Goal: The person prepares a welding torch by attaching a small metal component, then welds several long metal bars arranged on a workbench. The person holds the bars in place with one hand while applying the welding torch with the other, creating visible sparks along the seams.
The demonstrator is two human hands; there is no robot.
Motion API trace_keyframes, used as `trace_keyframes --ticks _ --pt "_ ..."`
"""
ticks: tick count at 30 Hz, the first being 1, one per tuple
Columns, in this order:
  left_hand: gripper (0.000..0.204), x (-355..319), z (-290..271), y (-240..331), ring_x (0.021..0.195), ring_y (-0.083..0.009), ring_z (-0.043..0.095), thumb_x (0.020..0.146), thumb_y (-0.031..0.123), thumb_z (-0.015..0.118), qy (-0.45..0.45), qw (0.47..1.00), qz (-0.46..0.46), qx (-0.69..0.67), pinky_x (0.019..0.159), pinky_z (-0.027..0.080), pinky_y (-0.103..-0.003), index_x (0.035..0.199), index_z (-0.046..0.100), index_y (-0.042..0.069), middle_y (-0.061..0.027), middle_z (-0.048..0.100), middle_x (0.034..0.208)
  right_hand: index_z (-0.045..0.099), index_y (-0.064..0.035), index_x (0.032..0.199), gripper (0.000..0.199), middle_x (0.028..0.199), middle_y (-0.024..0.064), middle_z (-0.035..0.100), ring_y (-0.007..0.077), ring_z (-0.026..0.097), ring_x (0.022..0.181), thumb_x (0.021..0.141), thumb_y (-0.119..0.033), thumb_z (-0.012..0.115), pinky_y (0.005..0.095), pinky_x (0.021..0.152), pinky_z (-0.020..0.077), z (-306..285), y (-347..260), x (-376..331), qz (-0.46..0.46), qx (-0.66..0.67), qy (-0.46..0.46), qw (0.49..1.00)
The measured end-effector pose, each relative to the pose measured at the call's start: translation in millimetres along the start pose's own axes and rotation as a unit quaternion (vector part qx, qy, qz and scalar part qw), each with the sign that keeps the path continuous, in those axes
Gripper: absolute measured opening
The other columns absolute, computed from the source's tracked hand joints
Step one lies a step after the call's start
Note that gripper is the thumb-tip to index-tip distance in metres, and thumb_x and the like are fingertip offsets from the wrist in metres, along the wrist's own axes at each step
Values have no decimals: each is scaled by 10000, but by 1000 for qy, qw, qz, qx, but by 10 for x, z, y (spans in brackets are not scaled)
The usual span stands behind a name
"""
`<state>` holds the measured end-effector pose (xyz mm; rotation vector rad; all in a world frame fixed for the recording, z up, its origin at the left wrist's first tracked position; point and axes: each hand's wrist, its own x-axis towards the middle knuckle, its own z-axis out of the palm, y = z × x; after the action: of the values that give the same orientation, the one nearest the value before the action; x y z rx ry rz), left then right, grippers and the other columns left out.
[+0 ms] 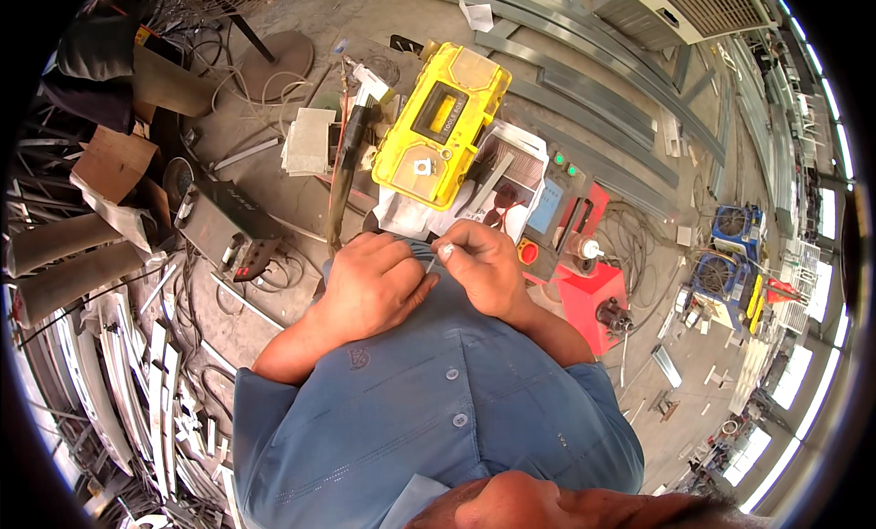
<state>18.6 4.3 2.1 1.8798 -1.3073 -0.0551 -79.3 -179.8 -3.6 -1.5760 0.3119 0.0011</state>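
Note:
My left hand [376, 281] is closed in front of my chest, its fingers curled in and the thumb toward my right hand. Close beside it, my right hand [485, 272] is closed in a pinch. A small pale spot shows at its fingertips, and a thin light sliver lies between the hands; I cannot make out what either is. Just beyond the hands is a yellow toolbox [444, 107] with a dark handle and a small white square piece [422, 167] on its lid. White paper [401, 215] lies under the toolbox's near end.
Right of the toolbox stands a control panel with a screen [546, 207] and red button [528, 252]. A red metal base [591, 303] is beyond my right forearm. A dark boxy machine [228, 226] and cardboard [117, 164] stand left. Metal profiles [598, 109] cover the far floor.

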Motion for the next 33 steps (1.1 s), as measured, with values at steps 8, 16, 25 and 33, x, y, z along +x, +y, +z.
trace_keyframes --ticks 8,16,25,33 --pt "218 -2 26 3 651 -295 577 731 41 817 27 997 11 -70 606 457 -408 744 599 41 -87 592 753 670 -7 969 150 770 -2 603 51 503 685 1008 -138 608 235 602 398 25 67 -36 56 165 83 981" --pt "208 -22 -43 23 683 -279 605 757 1 807 95 990 -28 -99 608 471 -381 833 614 18 -108 628 803 700 3 1163 246 812 48 688 130 634 742 977 -152 655 276 694 519 -111 305 60 19 -81 53 995" --pt "224 -2 -16 59 741 -287 647 798 63 829 98 987 -65 -110 656 515 -371 914 644 15 -125 657 870 668 -14 1273 346 1196 91 638 180 637 964 940 -103 649 314 832 507 -278 -103 115 -109 -36 -35 993" --pt "245 -18 -4 97 765 -306 654 774 86 843 87 985 -81 -129 668 525 -399 937 666 39 -100 664 867 720 24 1125 180 1037 76 683 137 630 946 1003 -89 652 268 816 484 -182 -143 143 -80 100 -127 984"
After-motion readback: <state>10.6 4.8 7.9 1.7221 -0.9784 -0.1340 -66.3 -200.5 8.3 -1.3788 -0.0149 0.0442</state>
